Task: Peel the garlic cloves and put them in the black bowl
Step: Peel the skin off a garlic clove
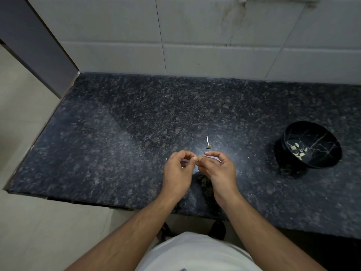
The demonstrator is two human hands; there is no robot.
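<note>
Your left hand and right hand meet above the dark stone counter, fingertips almost touching. Between them you pinch 1 small garlic clove: the left thumb and forefinger curl onto its left end, and the right thumb and forefinger close on its right end. The clove is tiny and partly covered by your fingertips, so you cannot tell how much skin is on it. The other fingers of both hands are loosely curled behind the pinch, and the right forefinger arches over the top.

Just beyond your right fingertips, on the counter, lies a garlic stem, a thin pale stalk with a dark root end nearest your fingers. It is apart from both hands.

The black bowl stands well to the right of your right hand, tilted so its opening faces you. Several pale garlic pieces lie together on its lower inner wall, on the side nearest your fingers.

Beyond everything runs a white tiled wall. Under your wrists, dark shadow falls on the counter.
</note>
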